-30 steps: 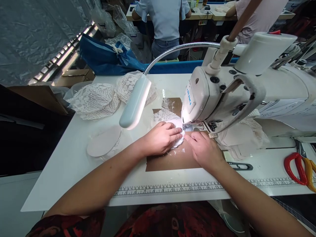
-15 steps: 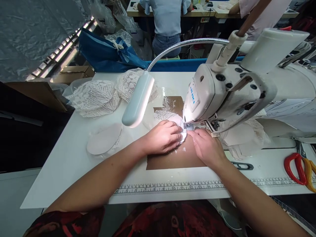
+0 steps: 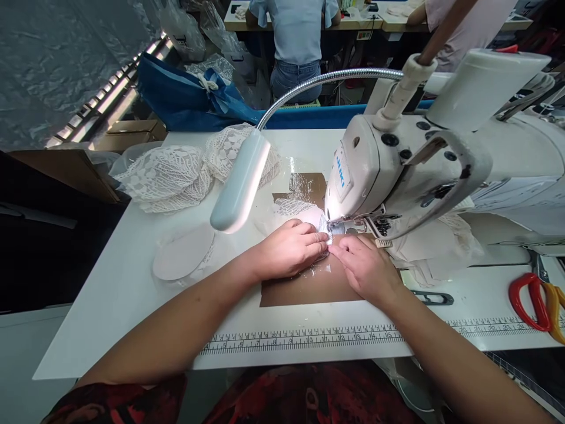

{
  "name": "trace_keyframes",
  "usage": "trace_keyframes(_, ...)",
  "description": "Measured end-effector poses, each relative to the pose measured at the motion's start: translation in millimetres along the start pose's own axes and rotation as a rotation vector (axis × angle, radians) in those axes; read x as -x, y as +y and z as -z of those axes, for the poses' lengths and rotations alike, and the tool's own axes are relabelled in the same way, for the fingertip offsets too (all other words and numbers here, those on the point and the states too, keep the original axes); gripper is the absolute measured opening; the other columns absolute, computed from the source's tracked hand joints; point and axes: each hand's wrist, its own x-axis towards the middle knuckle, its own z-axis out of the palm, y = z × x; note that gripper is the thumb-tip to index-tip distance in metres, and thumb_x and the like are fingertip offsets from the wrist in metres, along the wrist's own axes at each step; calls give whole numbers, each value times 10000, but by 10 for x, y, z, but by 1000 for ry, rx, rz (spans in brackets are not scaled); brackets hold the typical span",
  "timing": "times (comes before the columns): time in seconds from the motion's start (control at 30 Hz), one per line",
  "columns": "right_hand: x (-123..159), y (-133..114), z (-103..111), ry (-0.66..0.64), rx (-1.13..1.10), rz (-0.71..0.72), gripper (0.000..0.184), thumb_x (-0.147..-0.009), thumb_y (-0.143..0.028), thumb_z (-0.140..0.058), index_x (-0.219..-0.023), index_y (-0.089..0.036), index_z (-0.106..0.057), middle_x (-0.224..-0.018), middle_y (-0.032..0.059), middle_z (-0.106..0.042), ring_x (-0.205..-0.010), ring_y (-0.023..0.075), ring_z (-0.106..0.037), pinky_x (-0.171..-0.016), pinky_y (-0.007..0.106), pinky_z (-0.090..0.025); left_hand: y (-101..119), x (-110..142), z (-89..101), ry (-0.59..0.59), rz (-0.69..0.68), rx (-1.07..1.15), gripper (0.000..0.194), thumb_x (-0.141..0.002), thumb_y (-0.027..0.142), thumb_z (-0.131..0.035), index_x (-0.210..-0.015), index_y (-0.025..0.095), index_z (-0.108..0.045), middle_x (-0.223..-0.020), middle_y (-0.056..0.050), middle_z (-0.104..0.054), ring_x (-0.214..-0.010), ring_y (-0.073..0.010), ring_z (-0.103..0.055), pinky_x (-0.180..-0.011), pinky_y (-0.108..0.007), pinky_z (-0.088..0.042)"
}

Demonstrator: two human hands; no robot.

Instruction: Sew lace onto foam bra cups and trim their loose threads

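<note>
My left hand (image 3: 289, 250) lies over a white lace piece (image 3: 296, 209), fingers together and pressing it down on the brown plate (image 3: 309, 288) in front of the needle. My right hand (image 3: 364, 265) rests beside it, fingertips pinching the lace edge right under the presser foot of the white sewing machine (image 3: 397, 171). The two hands nearly touch at the fingertips. Most of the lace under the left hand is hidden.
A gooseneck lamp (image 3: 238, 182) hangs over the table's left middle. Lace pieces (image 3: 168, 176) are heaped at the back left; a beige pad (image 3: 183, 260) lies nearer. Red and yellow scissors (image 3: 536, 303) and a thread snip (image 3: 430, 297) lie right. A printed ruler (image 3: 309, 338) runs along the front edge. Other people sit behind.
Both hands have stayed at the needle, shifting the lace only slightly; the view has moved a little.
</note>
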Motion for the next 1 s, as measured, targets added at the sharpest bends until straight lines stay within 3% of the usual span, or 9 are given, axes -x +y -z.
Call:
trace_keyframes(0.4, 8, -16, -15, 14, 50, 9, 396, -811, -38, -463, -1098, -170, -701, -913, 55, -680, -776, 192, -521, -664, 308, -328, 43, 2, 39, -6, 107, 38, 294, -998, 279, -446, -1160, 171, -666, -1249, -72, -663, -1010, -207, -584, -862, -354, -438)
trace_keyframes(0.67, -32, -31, -26, 3, 132, -98, 460, -819, -49, -471, -1210, -196, -665, -945, 67, -699, -805, 214, -537, -657, 324, -342, -6, -17, -8, -4, 180, 32, 346, -980, 294, -445, -1221, 132, -632, -1310, -87, -623, -1013, -239, -568, -872, -377, -449)
trace_keyframes(0.83, -18, -18, -50, 65, 104, -122, 436, -865, -88, -455, -1243, -193, -646, -1023, 74, -700, -873, 227, -551, -690, 331, -368, -25, 2, -24, 2, 170, 20, 345, -968, 293, -459, -1215, 121, -628, -1314, -97, -617, -1017, -253, -567, -887, -394, -456)
trace_keyframes(1.0, -31, -27, -18, 15, 68, -55, 441, -815, -58, -482, -1184, -206, -674, -958, 56, -688, -813, 206, -524, -667, 324, -345, -16, 2, -24, 54, 110, 29, 315, -993, 260, -426, -1215, 143, -617, -1310, -107, -615, -1083, -245, -560, -897, -391, -457)
